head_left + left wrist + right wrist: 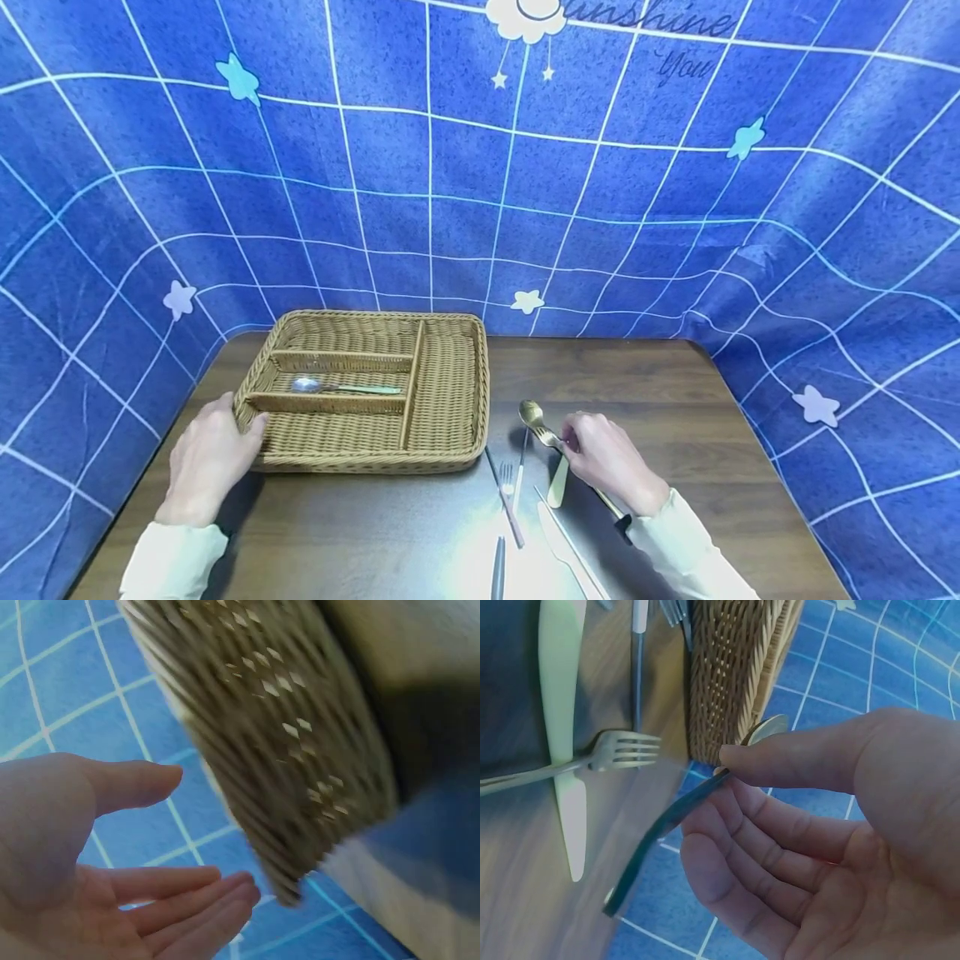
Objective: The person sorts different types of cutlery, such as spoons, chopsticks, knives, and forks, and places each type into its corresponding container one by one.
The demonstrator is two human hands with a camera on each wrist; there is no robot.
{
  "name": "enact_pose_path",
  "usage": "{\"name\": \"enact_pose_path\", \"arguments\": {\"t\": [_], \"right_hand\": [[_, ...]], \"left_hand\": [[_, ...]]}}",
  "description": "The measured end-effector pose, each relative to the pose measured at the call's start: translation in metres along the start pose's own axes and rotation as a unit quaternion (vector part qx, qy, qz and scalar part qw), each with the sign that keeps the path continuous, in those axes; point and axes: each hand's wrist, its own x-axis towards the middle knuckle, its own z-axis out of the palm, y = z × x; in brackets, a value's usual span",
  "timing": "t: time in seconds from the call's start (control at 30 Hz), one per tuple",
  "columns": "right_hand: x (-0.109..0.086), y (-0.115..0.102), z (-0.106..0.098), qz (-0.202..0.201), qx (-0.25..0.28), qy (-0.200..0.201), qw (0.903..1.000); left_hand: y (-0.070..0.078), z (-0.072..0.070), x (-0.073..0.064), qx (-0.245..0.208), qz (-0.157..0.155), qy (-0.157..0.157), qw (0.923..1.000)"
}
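My right hand (611, 458) pinches a spoon (679, 810) between thumb and fingers, its gold bowl and dark handle sticking out on either side. Under it in the head view is a gold fork (626, 750), lying across a pale-handled knife (559, 697) on the table. At the left end of a wicker basket (447, 467), my left hand (210, 454) has its thumb and fingers extended around the corner; the left wrist view shows a gap between fingertips and weave. In the basket's middle left compartment lies a spoon (306, 385) with a mint handle.
Between basket and right hand, several loose pieces lie on the wooden table (360, 533): a small fork (507, 477), a dark handle (498, 571) and a shiny knife (558, 542). Blue gridded cloth (420, 225) rises behind and at both sides.
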Motion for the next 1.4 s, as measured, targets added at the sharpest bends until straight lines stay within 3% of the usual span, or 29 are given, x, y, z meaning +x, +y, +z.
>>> {"name": "enact_pose_path", "arguments": {"t": [0.17,0.27,0.37,0.5,0.67,0.93,1.13,1.27,1.4], "right_hand": [[0.004,-0.008,0.002,-0.011,0.0,0.002,0.9999],[0.007,-0.013,0.003,-0.025,0.0,0.002,0.9997],[0.011,-0.018,0.003,-0.043,-0.003,0.003,0.9991],[0.015,-0.028,0.005,-0.068,-0.011,0.004,0.9976],[0.018,-0.042,0.007,-0.099,-0.005,-0.002,0.995],[0.019,-0.061,0.01,-0.116,-0.003,-0.021,0.993],[0.018,-0.071,0.017,-0.149,0.001,-0.022,0.9885],[0.017,-0.077,0.021,-0.161,0.002,-0.028,0.9865],[0.016,-0.083,0.021,-0.164,0.003,-0.032,0.986]], "left_hand": [[0.038,-0.004,-0.004,-0.023,0.063,0.027,0.9973],[0.066,-0.013,-0.008,-0.054,0.118,0.032,0.991],[0.096,-0.019,-0.013,-0.079,0.182,0.053,0.9787],[0.128,-0.015,-0.018,-0.085,0.268,0.082,0.9561],[0.157,-0.001,-0.025,-0.08,0.344,0.063,0.9333],[0.193,0.019,-0.038,-0.073,0.435,0.009,0.8975],[0.209,0.029,-0.04,-0.053,0.488,-0.006,0.8711],[0.215,0.037,-0.042,-0.03,0.506,-0.016,0.862],[0.216,0.042,-0.043,-0.017,0.507,-0.039,0.8611]]}}
